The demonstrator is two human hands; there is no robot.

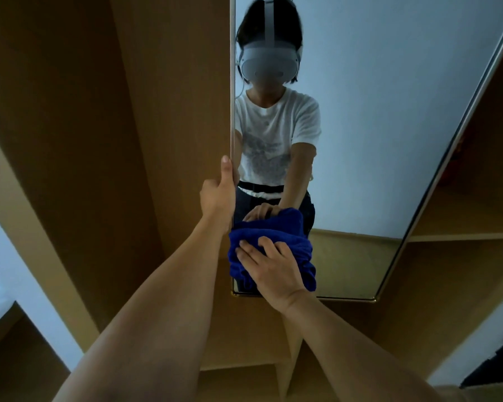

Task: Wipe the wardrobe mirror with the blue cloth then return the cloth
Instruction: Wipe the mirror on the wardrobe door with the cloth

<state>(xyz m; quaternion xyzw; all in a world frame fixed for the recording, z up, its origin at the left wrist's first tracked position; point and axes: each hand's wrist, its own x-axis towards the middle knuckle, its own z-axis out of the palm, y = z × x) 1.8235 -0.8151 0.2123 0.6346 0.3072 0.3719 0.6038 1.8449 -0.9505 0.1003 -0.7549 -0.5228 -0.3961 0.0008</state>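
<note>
The tall wardrobe mirror (375,126) fills the upper right of the head view, on the inside of an open wooden door. Bunched against its lower left corner is the blue cloth (296,250). My right hand (270,268) lies flat on the cloth with fingers spread, pressing it onto the glass. My left hand (218,195) grips the mirror door's left edge higher up, thumb pointing upward. The glass reflects a person in a white T-shirt with a headset, plus the cloth and hand.
Wooden wardrobe panels (114,140) stand to the left of the mirror. Open wardrobe shelves (462,236) show at the right behind the door. A white wall strip (26,285) runs at the lower left. The mirror's thin metal frame ends just below the cloth.
</note>
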